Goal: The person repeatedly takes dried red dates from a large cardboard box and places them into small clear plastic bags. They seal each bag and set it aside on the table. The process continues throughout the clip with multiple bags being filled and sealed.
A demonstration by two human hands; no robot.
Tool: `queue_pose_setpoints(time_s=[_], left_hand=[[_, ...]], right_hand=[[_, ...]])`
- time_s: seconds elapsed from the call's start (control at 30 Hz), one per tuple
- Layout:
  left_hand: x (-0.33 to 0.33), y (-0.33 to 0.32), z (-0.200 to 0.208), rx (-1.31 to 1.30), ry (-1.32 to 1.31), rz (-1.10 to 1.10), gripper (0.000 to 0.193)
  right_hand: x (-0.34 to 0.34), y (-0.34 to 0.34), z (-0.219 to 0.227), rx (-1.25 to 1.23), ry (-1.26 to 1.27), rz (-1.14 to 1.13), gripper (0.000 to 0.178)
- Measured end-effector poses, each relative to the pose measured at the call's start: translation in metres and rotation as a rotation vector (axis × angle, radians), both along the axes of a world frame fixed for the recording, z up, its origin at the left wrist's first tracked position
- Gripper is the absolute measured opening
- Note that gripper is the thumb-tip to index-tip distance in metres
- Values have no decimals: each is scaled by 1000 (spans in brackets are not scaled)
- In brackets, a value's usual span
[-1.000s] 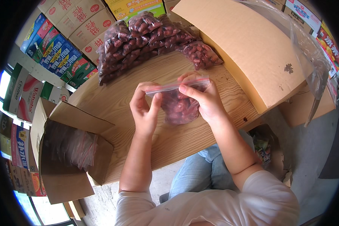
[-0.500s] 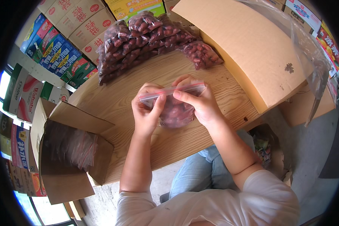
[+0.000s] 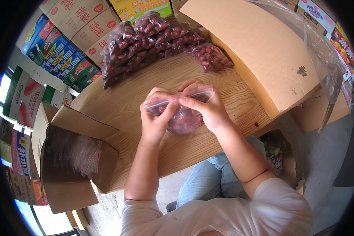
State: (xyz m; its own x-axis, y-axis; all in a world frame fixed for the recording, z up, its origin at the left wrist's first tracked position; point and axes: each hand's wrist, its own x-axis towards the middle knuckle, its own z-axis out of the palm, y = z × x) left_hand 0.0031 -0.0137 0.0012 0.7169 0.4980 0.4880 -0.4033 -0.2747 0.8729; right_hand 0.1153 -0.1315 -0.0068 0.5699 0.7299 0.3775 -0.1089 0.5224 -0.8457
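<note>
A clear zip bag point(image 3: 186, 120) of dark red dried fruit, looking like jujubes, hangs between my two hands over the near part of the wooden table point(image 3: 141, 94). My left hand point(image 3: 157, 112) pinches the bag's red-lined zip edge, thumb on the near side. Close beside it, my right hand point(image 3: 204, 104) grips the same edge with thumb and fingers. Both thumbs nearly meet at the middle of the zip. Whether the zip is fully closed cannot be made out. Farther back, a heap of similar filled bags point(image 3: 145, 43) is stacked, with one bag point(image 3: 210, 57) at its right end.
On the left, an open cardboard box point(image 3: 69, 196) holds flat empty zip bags point(image 3: 80, 155). A large carton point(image 3: 259, 51) with plastic film point(image 3: 322, 59) stands along the table's right side. Stacked cartons point(image 3: 82, 19) line the back, and coloured boxes point(image 3: 59, 51) the left.
My left thumb and fingers have slid slightly right along the zip edge, toward my right hand. The right hand has shifted a little left. The bag stays in both hands.
</note>
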Motion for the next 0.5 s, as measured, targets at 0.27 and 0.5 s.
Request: queue_pose_setpoints(time_s=[0.27, 0.5], left_hand=[[0, -1, -1, -21, -23, 19, 6], [-1, 1, 0, -51, -20, 1, 8]], right_hand=[[1, 0, -2, 4, 46, 38, 12], [-1, 1, -1, 23, 65, 33, 14]])
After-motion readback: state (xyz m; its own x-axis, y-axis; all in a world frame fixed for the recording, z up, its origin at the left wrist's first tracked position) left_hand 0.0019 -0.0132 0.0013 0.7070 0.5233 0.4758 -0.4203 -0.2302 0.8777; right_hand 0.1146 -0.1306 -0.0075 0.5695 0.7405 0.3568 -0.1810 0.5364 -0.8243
